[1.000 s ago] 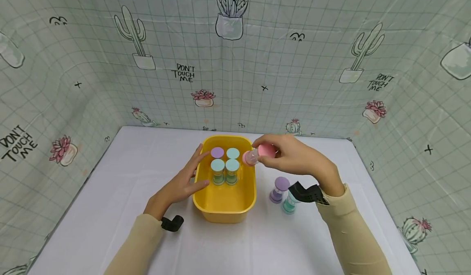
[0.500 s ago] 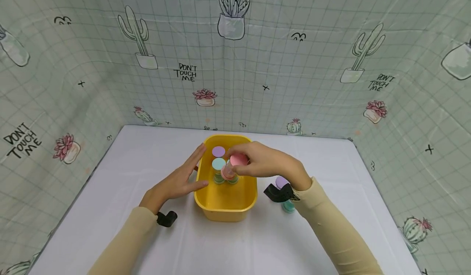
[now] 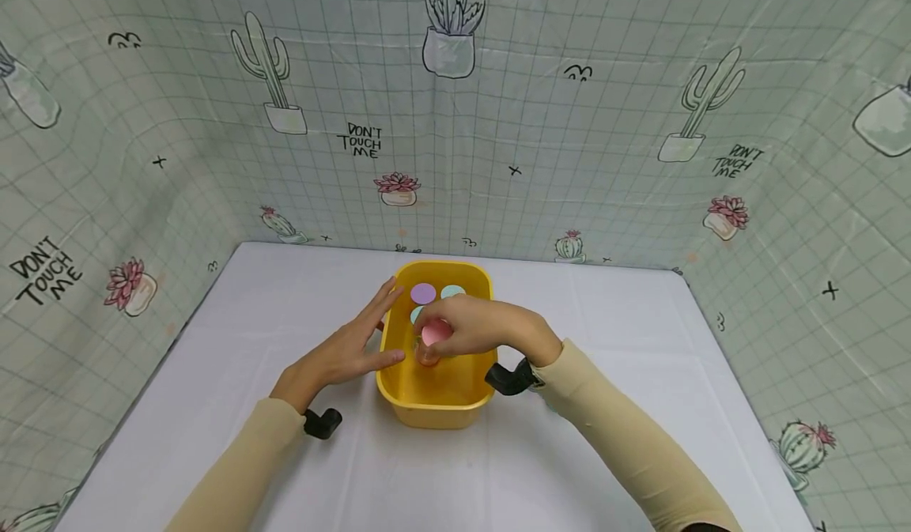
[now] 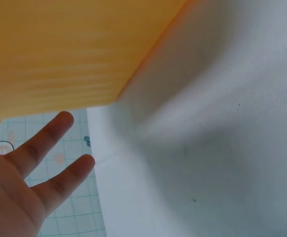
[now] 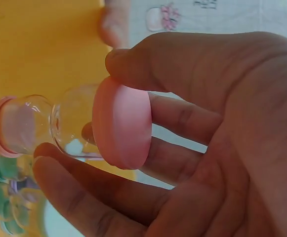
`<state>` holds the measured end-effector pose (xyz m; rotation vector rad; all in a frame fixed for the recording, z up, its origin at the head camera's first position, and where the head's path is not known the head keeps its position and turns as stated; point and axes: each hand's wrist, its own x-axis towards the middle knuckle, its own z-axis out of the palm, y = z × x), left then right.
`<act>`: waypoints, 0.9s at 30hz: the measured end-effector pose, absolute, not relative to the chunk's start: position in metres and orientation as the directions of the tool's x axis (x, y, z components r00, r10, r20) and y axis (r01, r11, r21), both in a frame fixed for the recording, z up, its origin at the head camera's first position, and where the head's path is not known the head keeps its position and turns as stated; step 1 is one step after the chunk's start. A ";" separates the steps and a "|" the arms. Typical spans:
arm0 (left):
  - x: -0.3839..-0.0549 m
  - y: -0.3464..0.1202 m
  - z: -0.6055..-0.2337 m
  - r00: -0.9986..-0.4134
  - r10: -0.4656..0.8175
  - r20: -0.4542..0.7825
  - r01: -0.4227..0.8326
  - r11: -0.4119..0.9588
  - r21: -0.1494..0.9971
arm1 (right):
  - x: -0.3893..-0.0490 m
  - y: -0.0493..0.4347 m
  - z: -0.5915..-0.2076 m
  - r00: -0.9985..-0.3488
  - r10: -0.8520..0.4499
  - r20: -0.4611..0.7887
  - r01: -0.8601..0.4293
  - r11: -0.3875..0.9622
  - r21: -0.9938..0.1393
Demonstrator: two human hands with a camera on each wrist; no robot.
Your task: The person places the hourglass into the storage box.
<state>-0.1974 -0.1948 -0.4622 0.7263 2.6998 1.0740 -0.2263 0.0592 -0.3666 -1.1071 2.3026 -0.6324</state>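
Note:
My right hand (image 3: pixel 475 328) pinches a pink-capped hourglass (image 3: pixel 436 332) by its upper end, low inside the yellow bin (image 3: pixel 436 418). In the right wrist view, the thumb and fingers are around the pink cap (image 5: pixel 123 126), and the clear glass points toward the bin floor. Whether its lower end touches the floor, I cannot tell. A purple-capped hourglass (image 3: pixel 423 293) and light-blue-capped ones (image 3: pixel 452 290) stand farther back in the bin, partly covered by the right hand. My left hand (image 3: pixel 343 352) is at the bin's left side, fingers spread and straight.
The white table (image 3: pixel 299 295) surrounds the bin. To its right, the right wrist and its black camera mount (image 3: pixel 511 379) mostly hide the hourglasses on the table. A printed cloth (image 3: pixel 512 121) stands behind the table and at both sides.
My right hand has carried the pink hourglass from beyond the bin's right rim leftward and down into the bin, in front of the other hourglasses. The left hand has barely moved.

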 end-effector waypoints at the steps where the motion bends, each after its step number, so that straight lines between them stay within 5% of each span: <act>1: -0.197 -0.195 -0.462 -0.872 0.487 0.042 0.383 0.627 0.678 | -0.227 0.057 -0.369 -0.535 -0.809 -0.245 -0.574 0.560 -0.597; 27: -0.198 -0.194 -0.466 -0.879 0.474 0.048 0.375 0.625 0.685 | -0.235 0.027 -0.401 -0.510 -0.767 -0.390 -0.626 0.641 -0.443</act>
